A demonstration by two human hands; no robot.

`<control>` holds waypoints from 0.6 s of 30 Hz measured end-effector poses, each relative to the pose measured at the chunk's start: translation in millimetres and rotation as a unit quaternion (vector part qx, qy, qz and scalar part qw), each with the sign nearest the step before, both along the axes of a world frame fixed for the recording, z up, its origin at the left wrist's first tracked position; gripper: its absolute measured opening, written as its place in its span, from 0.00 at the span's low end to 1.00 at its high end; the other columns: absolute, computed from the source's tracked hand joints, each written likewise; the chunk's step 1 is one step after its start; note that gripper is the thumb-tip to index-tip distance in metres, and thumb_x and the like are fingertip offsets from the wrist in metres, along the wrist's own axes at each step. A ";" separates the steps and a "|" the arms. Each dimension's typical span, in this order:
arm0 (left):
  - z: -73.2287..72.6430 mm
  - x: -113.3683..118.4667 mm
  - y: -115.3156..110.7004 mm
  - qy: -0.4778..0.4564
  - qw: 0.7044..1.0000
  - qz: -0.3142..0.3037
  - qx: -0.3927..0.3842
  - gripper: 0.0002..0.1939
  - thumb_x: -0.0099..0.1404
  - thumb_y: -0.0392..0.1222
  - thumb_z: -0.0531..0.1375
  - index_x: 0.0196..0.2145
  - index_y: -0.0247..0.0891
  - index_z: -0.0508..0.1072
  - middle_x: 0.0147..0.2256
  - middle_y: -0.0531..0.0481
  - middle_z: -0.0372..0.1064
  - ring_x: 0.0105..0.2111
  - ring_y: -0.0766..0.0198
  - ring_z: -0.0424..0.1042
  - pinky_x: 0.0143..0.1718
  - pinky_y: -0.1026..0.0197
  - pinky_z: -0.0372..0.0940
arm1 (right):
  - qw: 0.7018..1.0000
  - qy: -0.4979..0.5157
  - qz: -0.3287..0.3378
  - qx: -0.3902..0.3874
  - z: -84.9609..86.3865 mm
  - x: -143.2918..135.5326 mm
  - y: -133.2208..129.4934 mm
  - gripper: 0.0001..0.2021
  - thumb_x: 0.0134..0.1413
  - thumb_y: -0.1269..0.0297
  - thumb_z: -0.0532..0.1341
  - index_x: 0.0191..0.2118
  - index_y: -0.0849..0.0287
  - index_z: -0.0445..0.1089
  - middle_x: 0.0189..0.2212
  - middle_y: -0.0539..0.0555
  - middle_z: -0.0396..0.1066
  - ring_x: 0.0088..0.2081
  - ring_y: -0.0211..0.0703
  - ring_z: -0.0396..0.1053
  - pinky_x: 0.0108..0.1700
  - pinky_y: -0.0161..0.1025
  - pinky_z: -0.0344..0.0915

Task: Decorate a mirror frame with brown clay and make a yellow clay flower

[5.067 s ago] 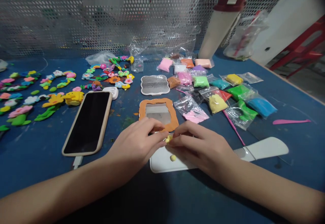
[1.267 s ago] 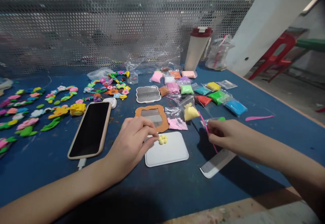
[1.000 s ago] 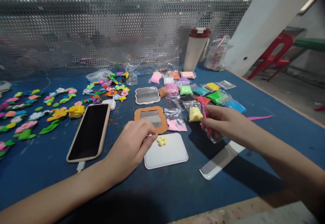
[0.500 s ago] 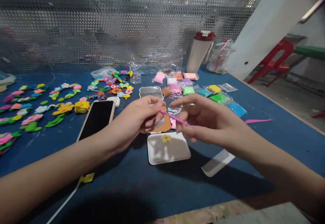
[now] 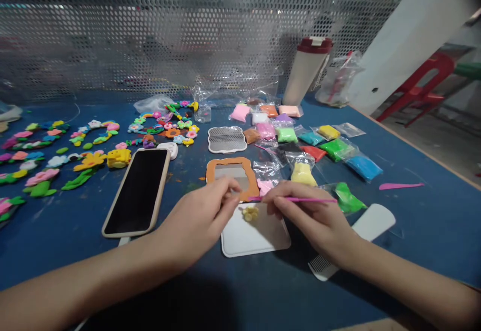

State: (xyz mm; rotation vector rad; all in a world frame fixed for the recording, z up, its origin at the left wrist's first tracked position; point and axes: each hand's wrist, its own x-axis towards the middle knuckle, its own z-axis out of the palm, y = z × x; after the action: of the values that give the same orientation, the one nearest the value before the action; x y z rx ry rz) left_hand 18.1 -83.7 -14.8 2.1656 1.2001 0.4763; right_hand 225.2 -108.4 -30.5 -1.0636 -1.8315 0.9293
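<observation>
Right hand [image 5: 319, 223] grips pink tool [image 5: 311, 200], can't tell if left hand [image 5: 203, 216] holds anything; yellow pieces [image 5: 250, 214] sit bunched on white plate's [image 5: 255, 243] far side, so I'd keep tip pressure light, they'd likely squash.

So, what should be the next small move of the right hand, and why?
Perhaps lower the pink modelling tool toward the yellow clay pieces: the right hand holds it, its tip appears close to them, and they lie clustered on the white panel.
</observation>
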 end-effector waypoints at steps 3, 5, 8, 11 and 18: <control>-10.6 -3.1 -3.4 0.082 0.993 -0.024 0.076 0.11 0.65 0.45 0.52 0.43 0.40 0.66 0.37 0.49 0.66 0.35 0.60 0.68 0.32 0.60 0.61 | 1.000 -0.010 0.000 -0.022 -8.8 1.8 -3.9 0.09 0.62 0.66 0.51 0.37 0.57 0.68 0.28 0.51 0.68 0.30 0.37 0.66 0.32 0.34 0.62; -14.7 -1.6 -3.3 0.108 0.987 -0.052 0.104 0.16 0.63 0.46 0.54 0.48 0.42 0.66 0.39 0.48 0.65 0.37 0.59 0.68 0.31 0.60 0.62 | 1.000 -0.003 -0.009 -0.030 -11.5 1.4 -4.5 0.08 0.63 0.66 0.50 0.41 0.55 0.67 0.29 0.50 0.68 0.30 0.36 0.66 0.32 0.34 0.62; -14.8 2.3 -0.2 0.129 0.981 -0.074 0.123 0.19 0.62 0.46 0.56 0.51 0.44 0.64 0.39 0.49 0.65 0.36 0.60 0.69 0.30 0.62 0.63 | 0.998 0.018 -0.022 -0.052 -9.9 2.4 -0.8 0.09 0.63 0.64 0.51 0.41 0.55 0.67 0.29 0.51 0.69 0.30 0.37 0.67 0.31 0.34 0.64; -8.0 6.9 4.2 0.116 0.984 -0.061 0.120 0.19 0.60 0.50 0.58 0.48 0.41 0.65 0.38 0.49 0.67 0.36 0.59 0.69 0.30 0.62 0.63 | 0.994 0.023 -0.039 -0.096 -3.7 5.6 5.7 0.12 0.60 0.58 0.53 0.30 0.58 0.68 0.22 0.50 0.67 0.22 0.35 0.64 0.24 0.33 0.60; 3.9 16.2 7.6 0.080 0.994 -0.057 0.044 0.13 0.63 0.51 0.55 0.40 0.41 0.66 0.35 0.51 0.69 0.34 0.59 0.70 0.30 0.61 0.62 | 0.986 -0.039 -0.027 -0.159 1.2 7.3 13.0 0.19 0.58 0.53 0.53 0.21 0.58 0.57 0.15 0.44 0.55 0.19 0.32 0.52 0.21 0.32 0.49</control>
State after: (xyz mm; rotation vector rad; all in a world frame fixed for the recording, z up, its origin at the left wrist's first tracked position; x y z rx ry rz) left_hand 34.3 -76.1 -10.9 2.3716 1.1494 0.3169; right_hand 232.5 -95.3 -29.4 -1.3541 -1.7445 1.1902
